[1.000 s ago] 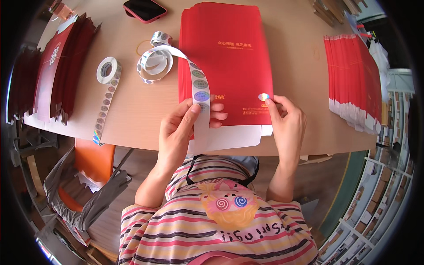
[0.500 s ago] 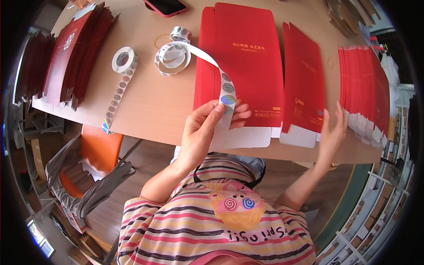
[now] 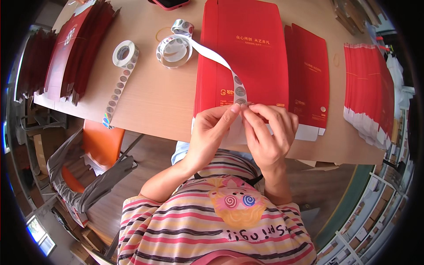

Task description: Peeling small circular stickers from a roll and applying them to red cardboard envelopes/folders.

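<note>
My left hand [image 3: 211, 128] is closed on a white strip of round silvery stickers [image 3: 239, 90], pinching it between thumb and fingers. Beside it my right hand [image 3: 273, 134] is closed too, its fingertips meeting the strip at the left thumb; whether a sticker is coming loose there is hidden. The strip curls back to a loose coil [image 3: 173, 55] on the table. Under the hands lies a stack of flat red cartons [image 3: 247, 66] with gold print. To its right is another flat red carton [image 3: 312, 75], a round sticker [image 3: 323, 109] near its lower right corner.
A second sticker roll [image 3: 125, 54] trails its strip over the table's front edge. Red carton piles stand at the left [image 3: 75, 48] and right [image 3: 366, 84]. A phone [image 3: 170, 3] lies at the far edge. An orange chair [image 3: 102, 141] stands front left.
My right hand has left the right-hand carton and come over to the strip, its fingers closing there. My left hand has shifted slightly right with the strip.
</note>
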Tool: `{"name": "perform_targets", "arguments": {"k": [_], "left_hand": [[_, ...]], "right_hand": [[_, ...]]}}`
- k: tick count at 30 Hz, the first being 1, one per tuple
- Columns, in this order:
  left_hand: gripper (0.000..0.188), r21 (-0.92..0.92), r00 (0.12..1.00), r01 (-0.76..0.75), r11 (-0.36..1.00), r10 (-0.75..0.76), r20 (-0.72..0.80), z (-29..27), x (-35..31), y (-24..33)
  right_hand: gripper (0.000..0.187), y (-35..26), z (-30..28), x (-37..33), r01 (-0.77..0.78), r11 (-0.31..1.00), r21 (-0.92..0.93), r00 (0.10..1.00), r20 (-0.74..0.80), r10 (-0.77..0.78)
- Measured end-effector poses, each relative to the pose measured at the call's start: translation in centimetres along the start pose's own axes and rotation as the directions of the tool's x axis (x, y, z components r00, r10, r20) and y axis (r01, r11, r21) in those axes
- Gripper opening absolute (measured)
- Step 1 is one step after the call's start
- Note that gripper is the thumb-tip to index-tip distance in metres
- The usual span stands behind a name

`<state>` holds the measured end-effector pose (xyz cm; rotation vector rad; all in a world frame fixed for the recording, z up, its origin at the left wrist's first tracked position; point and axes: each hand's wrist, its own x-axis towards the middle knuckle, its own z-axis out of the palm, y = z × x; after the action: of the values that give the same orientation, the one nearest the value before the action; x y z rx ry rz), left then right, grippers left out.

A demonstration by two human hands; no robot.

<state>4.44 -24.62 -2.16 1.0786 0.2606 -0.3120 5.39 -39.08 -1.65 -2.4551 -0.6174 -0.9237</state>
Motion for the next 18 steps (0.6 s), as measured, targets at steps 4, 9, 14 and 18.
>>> {"name": "perform_targets", "arguments": {"k": [4,9,14,18], "left_hand": [[0.036,0.158,1.000,0.009,0.987,-0.006,-0.021,-0.1,0.1,0.4],[0.037,0.054,0.999,-0.023,0.998,0.025,-0.038,-0.2,0.4,-1.1],[0.039,0.064,0.998,0.018,0.998,-0.022,0.056,0.2,0.0,0.8],[0.039,-0.053,0.994,0.091,0.994,-0.088,0.070,-0.1,0.3,0.3]], "right_hand": [[0.018,-0.3,-0.3,-0.4,0.130,0.981,-0.146,0.990,-0.028,-0.135],[0.018,0.0,0.1,-0.4,0.115,0.988,-0.098,0.992,-0.032,-0.119],[0.020,0.1,0.5,-0.3,0.047,0.999,-0.013,0.998,-0.042,-0.048],[0.020,1.0,-1.7,0.3,-0.031,0.958,0.285,0.997,0.079,0.008]]}}
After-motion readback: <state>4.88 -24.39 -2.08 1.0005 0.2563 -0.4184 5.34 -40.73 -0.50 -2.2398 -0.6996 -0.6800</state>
